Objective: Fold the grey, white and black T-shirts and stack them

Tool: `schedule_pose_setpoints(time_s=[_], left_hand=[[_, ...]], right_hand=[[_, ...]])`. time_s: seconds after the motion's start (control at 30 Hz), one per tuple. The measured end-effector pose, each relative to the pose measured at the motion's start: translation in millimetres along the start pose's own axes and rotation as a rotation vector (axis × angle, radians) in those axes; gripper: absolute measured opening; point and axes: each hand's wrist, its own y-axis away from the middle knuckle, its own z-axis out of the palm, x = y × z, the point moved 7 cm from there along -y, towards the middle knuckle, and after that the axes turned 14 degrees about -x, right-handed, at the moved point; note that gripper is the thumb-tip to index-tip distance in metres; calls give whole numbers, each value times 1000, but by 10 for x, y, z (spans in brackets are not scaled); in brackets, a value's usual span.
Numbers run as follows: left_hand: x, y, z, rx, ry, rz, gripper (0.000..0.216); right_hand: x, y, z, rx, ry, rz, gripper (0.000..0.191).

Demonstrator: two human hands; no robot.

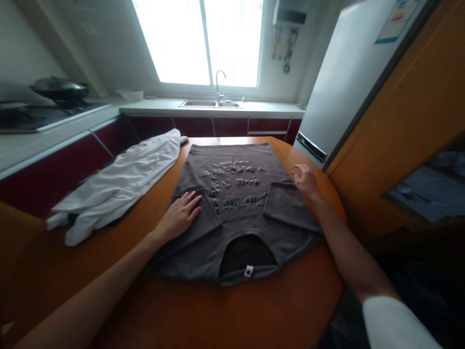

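Observation:
A dark grey T-shirt [240, 160] lies spread face up, its neckline with a white label towards me and raised lettering across its front. Both of its sleeves are laid inward over the body. My left hand [183, 213] rests flat on the sleeve at the left, fingers stretched out and holding nothing. At the shirt's right edge, by the other sleeve [286, 203], is my right hand [304, 178]; its fingers are loosely bent and apart with nothing between them. Whether that hand touches the cloth I cannot tell.
The shirt lies on a round-edged wooden table [218, 315]. A white garment [127, 177] lies in a loose heap at the left, with dark cloth under it. Beyond are a counter with a sink [199, 103], a stove with a pan [60, 89], and a fridge [337, 77] at right.

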Motion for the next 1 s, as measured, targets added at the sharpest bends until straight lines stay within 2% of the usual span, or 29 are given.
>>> schedule_pose_setpoints(time_s=[0.07, 0.13, 0.2, 0.3, 0.37, 0.5, 0.63, 0.67, 0.8, 1.0], left_hand=[[-22, -12, 9, 9, -1, 4, 68], [-36, -24, 20, 6, -9, 7, 69], [-41, -31, 26, -3, -25, 8, 71], [-46, -36, 29, -10, -50, 18, 75], [-61, -39, 37, -9, -65, 26, 78], [-107, -52, 68, 1, -91, 35, 79], [-119, -60, 85, 13, -120, 37, 75], [-118, -60, 85, 15, -125, 36, 74], [-109, -58, 76, 30, -125, 45, 71], [-120, -55, 80, 26, -122, 37, 68]], right_hand=[[39, 38, -265, 130, -39, 1, 38], [13, 105, -297, 116, -46, -11, 43], [-72, 199, -75, -38, 1, -3, 52], [-158, 384, 474, -398, 140, 128, 74], [-209, 474, 693, -529, 220, 186, 84], [-329, 466, 679, -454, 307, 172, 90], [-413, 508, 757, -591, 312, 167, 90], [-449, 521, 764, -591, 312, 162, 90], [-669, 550, 740, -463, 296, 75, 88], [-845, 677, 996, -678, 234, -6, 83]])
